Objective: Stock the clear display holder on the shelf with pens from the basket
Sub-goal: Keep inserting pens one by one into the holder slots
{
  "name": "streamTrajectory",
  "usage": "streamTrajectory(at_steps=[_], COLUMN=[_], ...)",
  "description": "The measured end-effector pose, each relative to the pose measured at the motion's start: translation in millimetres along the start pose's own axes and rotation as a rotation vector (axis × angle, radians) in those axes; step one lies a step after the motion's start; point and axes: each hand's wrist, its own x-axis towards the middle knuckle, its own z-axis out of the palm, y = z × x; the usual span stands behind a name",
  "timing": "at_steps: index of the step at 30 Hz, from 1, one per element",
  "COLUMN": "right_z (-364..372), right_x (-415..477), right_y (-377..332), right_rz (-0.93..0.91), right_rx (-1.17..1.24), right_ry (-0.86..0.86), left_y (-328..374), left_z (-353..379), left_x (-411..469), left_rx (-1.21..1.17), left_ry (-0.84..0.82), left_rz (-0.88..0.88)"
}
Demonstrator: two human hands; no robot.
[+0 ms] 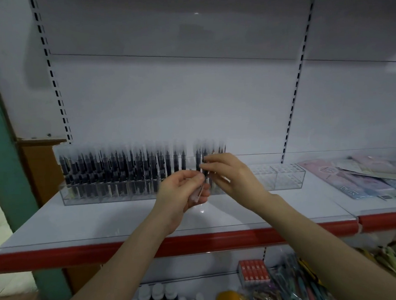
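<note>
Pretty dim and flat overall, with a greyish cast. The racked pens (128, 168) are smeared vertically by motion blur, their caps ghosted upward. A soft shadow is thrown across the upper back panel (162, 31), where a tiny glare spot (196, 13) is caught. The shelf edge (82, 252) and uprights (51, 73) are bowed by the wide-angle lens, and the lower corners are left mushy.

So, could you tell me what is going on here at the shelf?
A person is stocking the holder on the shelf. The right grip pinches a pen at the holder, while the left grip holds what look like spare pens. The holder's left part is full; its right end is empty.
</note>
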Motion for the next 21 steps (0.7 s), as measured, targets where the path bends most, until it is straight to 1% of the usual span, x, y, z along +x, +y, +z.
streamTrajectory(at_steps=[4,5,6,8,9,11,12,13,16,21], right_z=[-4,-6,-9,-14,-18,-26,-29,-31,-32,-23], right_x=[1,2,4,6,9,14,16,19,24,32], right_y=[-5,-4,-3,-1,1,7,10,14,24,34], right_rz=[-0.048,-0.034,0.015,0.21,0.33,0.542,0.616,0.677,0.794,0.877], right_rx=[-0.013,-0.011,0.001,0.061,0.086,0.112,0.137,0.171,0.234,0.216], right_ry=[0.011,0.024,0.043,0.098,0.122,0.131,0.144,0.17,0.216,0.129], left_y=[5,3,-1,-13,-21,-35,-41,-45,-53,-58], left_z=[5,4,2,-6,-11,-20,-22,-23,-24,-25], left_x=[-6,-7,-9,-13,-15,-18,-19,-19,-17,-15], left_rx=[-0.032,0.001,0.096,0.467,0.69,1.092,1.226,1.312,1.384,1.377], left_ry=[-0.014,0.001,0.014,-0.008,-0.056,-0.17,-0.206,-0.22,-0.199,-0.159], left_rz=[0.02,0.027,0.053,0.178,0.231,0.242,0.226,0.223,0.261,0.303])
